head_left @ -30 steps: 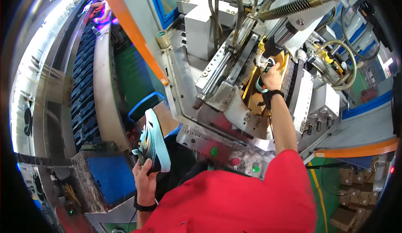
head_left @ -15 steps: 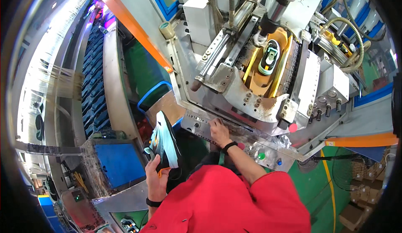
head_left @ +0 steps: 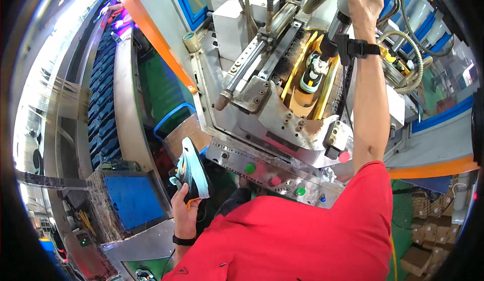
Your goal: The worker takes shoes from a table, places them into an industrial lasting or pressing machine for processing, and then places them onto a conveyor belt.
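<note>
One black-and-mint shoe (head_left: pixel 311 82) is already in the silver metal machine with yellow walls (head_left: pixel 275 122). My left hand (head_left: pixel 184 214) holds a pale-blue-and-black shoe (head_left: pixel 199 178), not in it. My right hand (head_left: pixel 365 6) is up high; I can't tell if it's gripping

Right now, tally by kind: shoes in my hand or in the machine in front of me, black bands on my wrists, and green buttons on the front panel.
Shoes: 2 (held shoe in the left hand, other shoe in the machine)
Black wristbands: 2
Green buttons: 2
Total: 6
</note>
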Tool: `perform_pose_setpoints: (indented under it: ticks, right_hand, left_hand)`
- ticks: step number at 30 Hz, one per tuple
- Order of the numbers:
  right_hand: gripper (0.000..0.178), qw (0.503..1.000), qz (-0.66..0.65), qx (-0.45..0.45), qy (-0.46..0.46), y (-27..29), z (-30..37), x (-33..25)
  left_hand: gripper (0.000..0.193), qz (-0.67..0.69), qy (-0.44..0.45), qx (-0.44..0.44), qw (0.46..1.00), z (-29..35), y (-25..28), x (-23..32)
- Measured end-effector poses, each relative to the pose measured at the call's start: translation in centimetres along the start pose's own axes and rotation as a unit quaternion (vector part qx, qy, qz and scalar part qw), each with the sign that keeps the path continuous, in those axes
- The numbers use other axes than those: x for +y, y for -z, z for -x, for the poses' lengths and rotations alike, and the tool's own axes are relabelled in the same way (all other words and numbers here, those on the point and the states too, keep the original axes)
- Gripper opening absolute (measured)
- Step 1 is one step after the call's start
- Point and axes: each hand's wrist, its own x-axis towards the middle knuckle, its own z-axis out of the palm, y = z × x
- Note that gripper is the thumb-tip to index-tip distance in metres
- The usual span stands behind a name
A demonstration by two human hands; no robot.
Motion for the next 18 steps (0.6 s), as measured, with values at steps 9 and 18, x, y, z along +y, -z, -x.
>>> perform_pose_setpoints:
  ticks: [9, 18]
  right_hand:
    - [0.07, 1.0, 0.002, 0.018, -0.02, -2.5, -0.7, 2.1]
    - [0.073, 0.997, -0.045, 0.0, -0.065, 0.8, -1.7, -0.1]
  left_hand:
    - [0.028, -0.184, -0.22, -0.054, 0.957, 2.0, 1.2, -3.3]
    - [0.041, -0.104, 0.071, -0.031, 0.992, 5.0, -1.4, -4.1]
